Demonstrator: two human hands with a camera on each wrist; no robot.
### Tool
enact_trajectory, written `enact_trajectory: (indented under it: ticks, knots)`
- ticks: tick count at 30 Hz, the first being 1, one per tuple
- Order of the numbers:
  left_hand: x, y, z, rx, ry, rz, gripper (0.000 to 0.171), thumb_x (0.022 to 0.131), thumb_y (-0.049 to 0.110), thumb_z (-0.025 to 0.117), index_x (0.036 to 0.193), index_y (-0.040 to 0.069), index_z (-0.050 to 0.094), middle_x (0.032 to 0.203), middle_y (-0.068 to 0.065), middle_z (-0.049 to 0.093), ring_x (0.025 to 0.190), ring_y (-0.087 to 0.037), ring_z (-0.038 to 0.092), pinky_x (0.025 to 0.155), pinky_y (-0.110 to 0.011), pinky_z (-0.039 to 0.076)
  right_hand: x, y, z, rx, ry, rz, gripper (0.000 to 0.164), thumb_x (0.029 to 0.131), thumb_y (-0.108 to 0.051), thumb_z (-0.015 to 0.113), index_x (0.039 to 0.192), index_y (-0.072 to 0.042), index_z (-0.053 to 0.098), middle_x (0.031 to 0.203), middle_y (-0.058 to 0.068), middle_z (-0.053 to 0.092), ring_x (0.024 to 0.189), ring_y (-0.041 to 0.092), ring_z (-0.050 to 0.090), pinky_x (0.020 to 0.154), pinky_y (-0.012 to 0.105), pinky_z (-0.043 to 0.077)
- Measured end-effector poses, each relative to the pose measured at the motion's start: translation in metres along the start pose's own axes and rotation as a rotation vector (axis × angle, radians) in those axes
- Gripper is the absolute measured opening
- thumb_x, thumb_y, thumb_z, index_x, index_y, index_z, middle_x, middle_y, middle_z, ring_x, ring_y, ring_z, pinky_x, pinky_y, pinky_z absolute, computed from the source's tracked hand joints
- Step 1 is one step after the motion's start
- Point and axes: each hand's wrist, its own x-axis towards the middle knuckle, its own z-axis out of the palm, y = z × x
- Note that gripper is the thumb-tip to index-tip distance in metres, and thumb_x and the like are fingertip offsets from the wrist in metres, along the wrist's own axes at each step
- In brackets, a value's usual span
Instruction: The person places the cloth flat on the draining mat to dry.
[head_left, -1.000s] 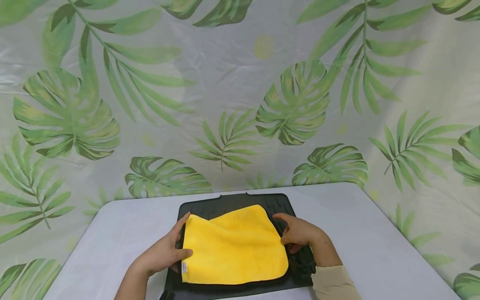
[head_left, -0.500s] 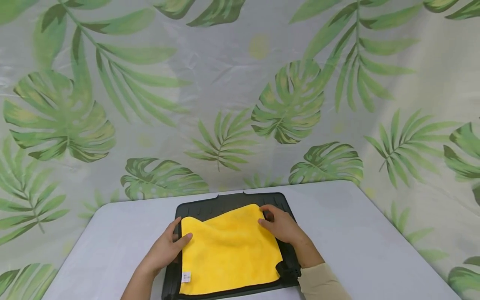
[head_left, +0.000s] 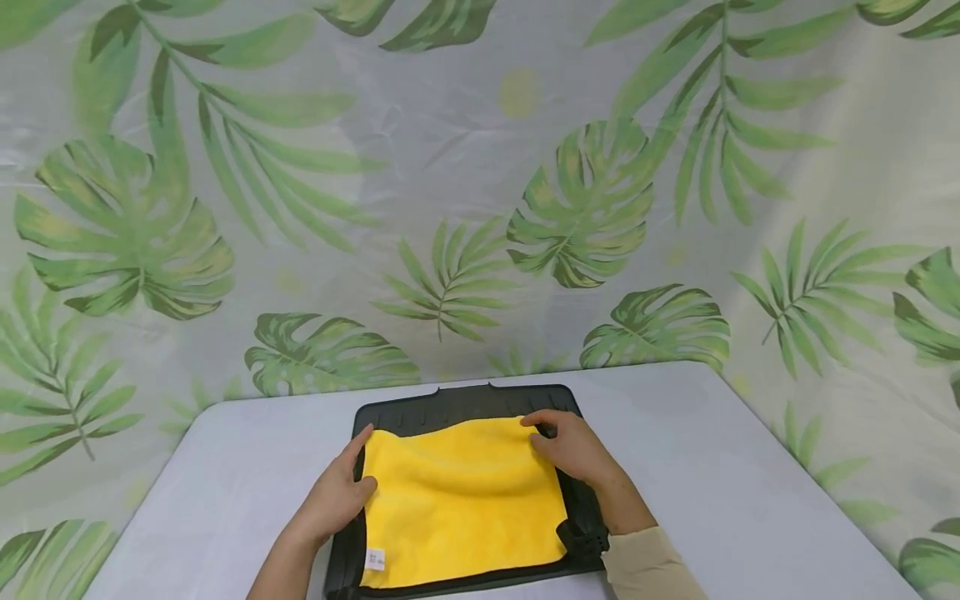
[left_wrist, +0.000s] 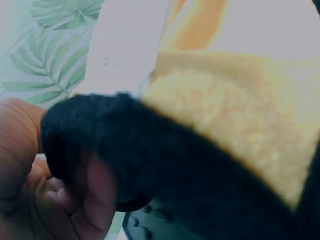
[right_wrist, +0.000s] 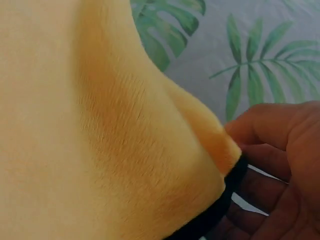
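Note:
A yellow towel (head_left: 465,500) with dark edging and a white label (head_left: 375,559) at its lower left spreads over a black ribbed tray (head_left: 457,408). My left hand (head_left: 337,496) holds the towel's left edge, thumb on the yellow face. In the left wrist view, its fingers (left_wrist: 97,187) curl behind the dark edging (left_wrist: 150,135). At the upper right corner, my right hand (head_left: 566,446) pinches the towel between thumb and index finger. The right wrist view shows this corner (right_wrist: 230,157) gathered at the fingertips, with a soft fold running up the cloth.
The tray lies on a white table (head_left: 675,450), its far rim close to the table's back edge. Behind hangs a curtain (head_left: 480,192) printed with green leaves. A black device (head_left: 583,540) sits at my right wrist, overlapping the towel's lower right side.
My right hand has moved from the towel's right side up to its upper right corner and grips it there. The towel's dipped top edge has straightened, and its label side has shifted slightly downward.

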Motion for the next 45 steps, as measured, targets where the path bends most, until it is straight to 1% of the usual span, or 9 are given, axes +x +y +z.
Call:
enact_trajectory:
  ticks: [2,5,13,17,22,26,31,35,45]
  knots:
    - [0.000,0.000,0.000,0.038,0.041,0.023,0.066,0.102,0.016,0.059,0.162,0.014,0.031,0.165,-0.024,0.031,0.099,-0.042,0.068,0.085,-0.052,0.058,0.000,0.000,0.000,-0.007,0.044,-0.009,0.017,0.100,-0.018,0.066,0.115,-0.016,0.075,0.120,0.007,0.072,0.086,0.017,0.064,0.074,0.032,0.055]
    - [0.000,0.001,-0.001,0.057,0.116,0.053,0.053,0.103,0.028,0.062,0.152,0.013,0.049,0.157,-0.022,0.046,0.146,-0.047,0.040,0.112,-0.064,0.041,0.001,0.000,-0.002,-0.014,0.081,-0.005,0.012,0.101,-0.021,0.066,0.109,-0.017,0.074,0.111,0.006,0.072,0.086,0.017,0.064,0.074,0.032,0.054]
    - [-0.001,0.002,0.000,0.016,0.101,0.055,0.048,0.103,0.005,0.053,0.151,0.013,0.050,0.161,-0.020,0.040,0.154,-0.042,0.028,0.115,-0.059,0.039,-0.001,0.001,-0.004,0.010,-0.027,0.037,0.034,0.098,-0.003,0.059,0.129,-0.014,0.070,0.135,0.015,0.065,0.047,0.014,0.027,0.048,0.027,0.035]
    - [0.000,0.002,0.001,0.010,0.094,0.078,0.056,0.104,0.009,0.054,0.157,0.017,0.040,0.168,-0.019,0.026,0.155,-0.043,0.025,0.117,-0.061,0.038,0.001,-0.001,-0.005,0.004,0.056,0.047,0.043,0.101,-0.010,0.060,0.143,-0.017,0.060,0.109,0.020,0.071,0.045,0.013,0.033,0.048,0.026,0.039]
    - [0.000,-0.001,0.001,0.024,0.073,0.059,0.065,0.102,0.017,0.062,0.160,0.016,0.033,0.169,-0.022,0.019,0.143,-0.050,0.043,0.103,-0.056,0.053,0.002,0.001,-0.006,-0.041,0.090,0.091,0.055,0.100,-0.019,0.065,0.153,-0.020,0.048,0.133,0.018,0.065,0.076,0.021,0.065,0.067,0.034,0.054]
    - [0.000,-0.004,-0.001,0.068,0.028,-0.013,0.068,0.100,0.022,0.066,0.159,0.011,0.034,0.159,-0.028,0.036,0.122,-0.047,0.061,0.085,-0.048,0.061,0.000,0.005,-0.007,-0.137,0.018,0.119,0.055,0.098,-0.020,0.067,0.150,-0.015,0.050,0.141,0.020,0.061,0.107,0.031,0.069,0.083,0.046,0.059]
    - [0.000,-0.006,-0.005,0.142,0.002,-0.067,0.072,0.096,0.028,0.071,0.158,0.012,0.037,0.140,-0.026,0.056,0.110,-0.037,0.066,0.083,-0.047,0.059,-0.003,0.006,-0.009,-0.163,-0.065,0.146,0.050,0.097,-0.019,0.069,0.144,-0.008,0.055,0.100,0.011,0.071,0.076,0.024,0.066,0.068,0.039,0.056]
    - [-0.002,-0.007,-0.007,0.117,-0.047,-0.109,0.076,0.094,0.023,0.074,0.159,0.014,0.035,0.108,-0.017,0.064,0.079,-0.025,0.064,0.067,-0.039,0.055,-0.005,0.006,-0.009,-0.177,-0.127,0.215,0.053,0.096,-0.019,0.070,0.144,-0.006,0.053,0.074,0.007,0.063,0.060,0.020,0.057,0.058,0.031,0.050]
    - [-0.013,-0.008,-0.023,-0.037,-0.371,-0.074,0.095,0.089,0.005,0.074,0.165,0.015,0.018,0.080,-0.008,0.049,0.051,-0.015,0.050,0.052,-0.031,0.057,-0.007,0.005,-0.010,-0.166,-0.198,0.229,0.060,0.089,-0.003,0.068,0.146,-0.008,0.050,0.087,0.008,0.068,0.057,0.021,0.055,0.055,0.031,0.050]
